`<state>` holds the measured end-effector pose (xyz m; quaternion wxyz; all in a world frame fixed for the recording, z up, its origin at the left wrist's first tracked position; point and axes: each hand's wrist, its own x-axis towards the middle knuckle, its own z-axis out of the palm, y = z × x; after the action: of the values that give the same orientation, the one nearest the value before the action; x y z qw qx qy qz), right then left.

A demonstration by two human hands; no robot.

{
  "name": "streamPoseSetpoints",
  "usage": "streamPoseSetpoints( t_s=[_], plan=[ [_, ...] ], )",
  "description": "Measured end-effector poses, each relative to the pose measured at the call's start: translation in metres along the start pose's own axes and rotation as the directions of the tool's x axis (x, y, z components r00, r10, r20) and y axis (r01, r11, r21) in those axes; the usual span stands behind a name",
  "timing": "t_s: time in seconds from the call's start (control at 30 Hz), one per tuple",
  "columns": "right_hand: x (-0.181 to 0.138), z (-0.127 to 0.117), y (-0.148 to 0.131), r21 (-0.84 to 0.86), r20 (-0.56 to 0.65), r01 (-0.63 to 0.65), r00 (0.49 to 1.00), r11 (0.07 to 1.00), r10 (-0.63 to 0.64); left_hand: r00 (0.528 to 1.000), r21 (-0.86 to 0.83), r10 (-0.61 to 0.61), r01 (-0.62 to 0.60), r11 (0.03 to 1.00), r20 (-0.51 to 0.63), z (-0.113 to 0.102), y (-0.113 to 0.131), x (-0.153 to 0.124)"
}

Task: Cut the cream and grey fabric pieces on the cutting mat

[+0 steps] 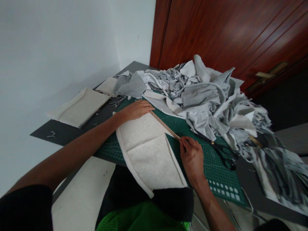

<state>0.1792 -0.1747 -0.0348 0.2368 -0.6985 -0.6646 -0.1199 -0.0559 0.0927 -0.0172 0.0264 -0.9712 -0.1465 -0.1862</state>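
Observation:
A piece of cream fabric (151, 154) lies on the green cutting mat (168, 119) and hangs over the table's front edge. My left hand (138, 109) rests on its far edge, fingers stretched out flat. From under those fingertips a narrow, straight tan strip (166, 126) runs along the fabric's upper right side; whether it is a ruler or a tape is unclear. Its near end is pinched between the fingers of my right hand (192, 155). Black-handled scissors (225, 155) lie on the mat to the right of that hand.
Grey and white fabric scraps (204, 96) are heaped across the back and right of the table. Folded cream cloth (80, 107) lies at the left, near the wall. Behind the table is a wooden door (216, 35). Striped grey cloth (284, 176) drapes at the right.

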Motion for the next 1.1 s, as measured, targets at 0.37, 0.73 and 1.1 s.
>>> streamPoseSetpoints(
  t_s=[0.37,0.73,1.1],
  plan=[
    [0.036,-0.011,0.042,-0.027,0.071,0.055,0.996,0.998,-0.053,0.999,0.176,-0.040,0.036,0.984,0.022,-0.006,0.015,-0.002],
    [0.049,-0.014,0.038,0.103,0.071,0.022,0.997,0.994,-0.030,0.999,-0.084,-0.027,0.029,0.996,0.022,-0.002,0.021,0.001],
    [0.100,-0.001,-0.013,0.433,0.280,-0.050,0.956,0.900,-0.081,1.000,-0.205,-0.016,0.020,0.979,0.018,-0.022,0.004,-0.007]
  ],
)
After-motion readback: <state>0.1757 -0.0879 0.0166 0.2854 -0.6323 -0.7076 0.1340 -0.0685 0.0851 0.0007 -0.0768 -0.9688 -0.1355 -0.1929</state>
